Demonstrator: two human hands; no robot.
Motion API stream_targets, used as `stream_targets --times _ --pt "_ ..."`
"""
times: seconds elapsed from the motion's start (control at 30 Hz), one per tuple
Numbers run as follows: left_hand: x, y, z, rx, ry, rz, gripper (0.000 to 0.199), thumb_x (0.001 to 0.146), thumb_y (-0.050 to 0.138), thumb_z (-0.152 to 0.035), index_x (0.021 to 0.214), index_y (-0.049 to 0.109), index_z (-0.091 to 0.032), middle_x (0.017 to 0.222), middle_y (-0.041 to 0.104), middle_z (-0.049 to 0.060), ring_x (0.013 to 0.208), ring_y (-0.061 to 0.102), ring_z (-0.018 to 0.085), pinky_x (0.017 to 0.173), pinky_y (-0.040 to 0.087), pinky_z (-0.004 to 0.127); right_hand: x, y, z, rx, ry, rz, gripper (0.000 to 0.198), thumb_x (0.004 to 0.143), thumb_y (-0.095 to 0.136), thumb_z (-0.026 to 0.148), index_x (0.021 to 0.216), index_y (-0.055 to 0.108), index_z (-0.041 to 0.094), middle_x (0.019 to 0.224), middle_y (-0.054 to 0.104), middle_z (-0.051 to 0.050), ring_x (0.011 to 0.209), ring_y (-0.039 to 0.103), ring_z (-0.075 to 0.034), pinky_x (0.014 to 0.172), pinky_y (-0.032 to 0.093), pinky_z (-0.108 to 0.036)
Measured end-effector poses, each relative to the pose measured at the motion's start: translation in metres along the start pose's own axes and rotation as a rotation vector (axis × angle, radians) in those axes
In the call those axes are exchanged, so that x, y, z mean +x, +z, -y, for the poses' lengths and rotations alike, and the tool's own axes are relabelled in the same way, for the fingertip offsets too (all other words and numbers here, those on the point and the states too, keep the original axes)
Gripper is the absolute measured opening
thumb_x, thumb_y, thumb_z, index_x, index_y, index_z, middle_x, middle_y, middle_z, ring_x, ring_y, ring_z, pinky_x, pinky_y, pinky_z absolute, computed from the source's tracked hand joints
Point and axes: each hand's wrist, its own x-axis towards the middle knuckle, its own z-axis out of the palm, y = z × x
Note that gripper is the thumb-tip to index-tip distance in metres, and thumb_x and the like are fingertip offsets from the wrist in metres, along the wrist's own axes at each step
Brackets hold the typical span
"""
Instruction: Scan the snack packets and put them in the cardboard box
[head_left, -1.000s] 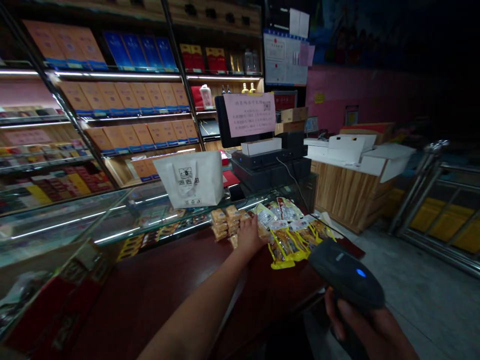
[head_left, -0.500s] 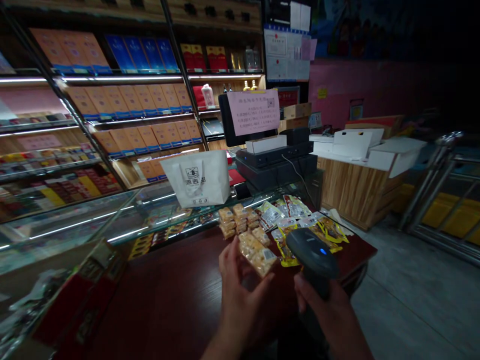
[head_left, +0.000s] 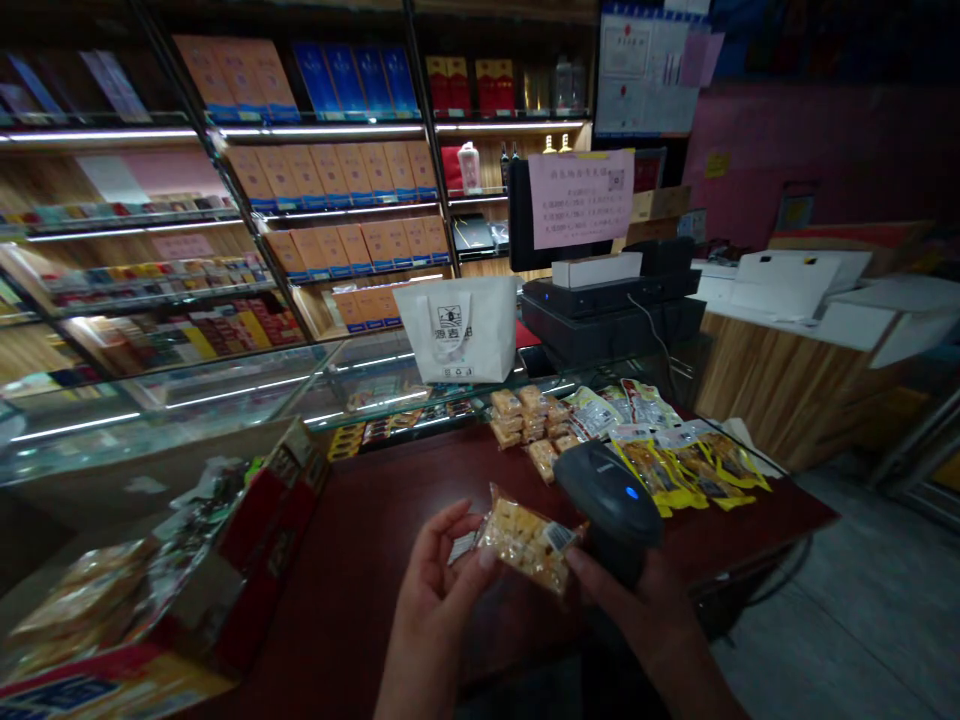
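At the far left, an open carton [head_left: 259,565] contained wrapped goods [head_left: 86,590]. The left hand [head_left: 439,575] reached up from the lower edge, fingers curled, thumb across the front; it was clamped on the left end of a clear-wrapped snack packet [head_left: 525,540], held tilted above the dark red table [head_left: 390,510]. Behind, a white bag [head_left: 469,350] stood upright, contents hidden. The right hand [head_left: 637,605] was closed around the scanner [head_left: 600,490]; its contact with the packet could not be determined. Yellow-edged pouches [head_left: 675,470] lay rightmost.
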Motion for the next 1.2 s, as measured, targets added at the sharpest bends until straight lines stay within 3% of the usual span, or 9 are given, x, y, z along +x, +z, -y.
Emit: stream_targets --times 0.13,0.23,0.43,0.7,0.9,1.03,1.2 --pt "0.002 -0.022 -0.009 -0.045 -0.242 0.086 0.054 0.059 0.092 -0.037 0.104 0.074 -0.015 0.108 0.076 0.012 0.097 0.072 0.025 0.081 0.06 0.03 -0.006 0.01 0.004 -0.081 -0.07 0.1 0.028 0.067 0.079 0.043 0.081 0.074 0.019 0.076 0.078 -0.004 0.074 0.074 -0.026 0.072 0.059 -0.032" --pt "-0.001 -0.034 -0.009 -0.076 -0.308 0.075 0.051 0.058 0.093 -0.033 0.102 0.074 -0.015 0.101 0.078 0.011 0.089 0.074 0.025 0.074 0.062 0.031 -0.007 0.013 0.005 -0.144 -0.118 0.168 0.028 0.07 0.079 0.042 0.085 0.074 0.019 0.081 0.079 -0.005 0.075 0.074 -0.025 0.073 0.059 -0.032" --pt "0.003 -0.054 -0.001 -0.112 -0.102 -0.157 0.058 0.051 0.096 -0.031 0.102 0.074 -0.013 0.098 0.079 0.011 0.09 0.075 0.023 0.08 0.061 0.03 -0.007 0.007 -0.004 -0.17 -0.125 0.345 0.038 0.086 0.065 0.057 0.083 0.068 0.018 0.054 0.063 0.001 0.051 0.06 -0.018 0.05 0.049 -0.026" --pt "0.014 -0.077 0.001 0.046 0.123 -0.233 0.061 0.061 0.091 -0.036 0.114 0.071 -0.015 0.115 0.076 0.012 0.112 0.069 0.029 0.103 0.053 0.041 -0.025 0.0 0.003 -0.348 -0.138 0.469 0.031 0.081 0.072 0.052 0.076 0.068 0.023 0.057 0.063 0.002 0.053 0.059 -0.02 0.067 0.054 -0.032" --pt "0.017 -0.083 -0.002 0.117 0.18 -0.261 0.06 0.061 0.09 -0.037 0.114 0.071 -0.016 0.119 0.074 0.012 0.116 0.068 0.03 0.106 0.05 0.044 -0.027 -0.001 0.013 -0.337 -0.11 0.565 0.032 0.085 0.07 0.047 0.105 0.074 0.021 0.089 0.078 -0.006 0.084 0.071 -0.027 0.087 0.054 -0.036" --pt "0.017 -0.086 -0.002 0.121 0.189 -0.267 0.059 0.063 0.09 -0.035 0.115 0.071 -0.017 0.119 0.075 0.011 0.115 0.068 0.029 0.106 0.051 0.043 -0.027 0.0 0.016 -0.333 -0.113 0.608 0.036 0.087 0.07 0.044 0.117 0.072 0.023 0.116 0.077 -0.008 0.106 0.069 -0.029 0.097 0.05 -0.038" --pt "0.017 -0.088 0.001 0.138 0.195 -0.276 0.059 0.064 0.089 -0.035 0.117 0.072 -0.017 0.116 0.076 0.011 0.108 0.071 0.028 0.097 0.056 0.04 -0.027 0.003 0.014 -0.338 -0.122 0.601 0.036 0.088 0.069 0.043 0.117 0.072 0.022 0.118 0.076 -0.01 0.108 0.069 -0.03 0.098 0.051 -0.039"
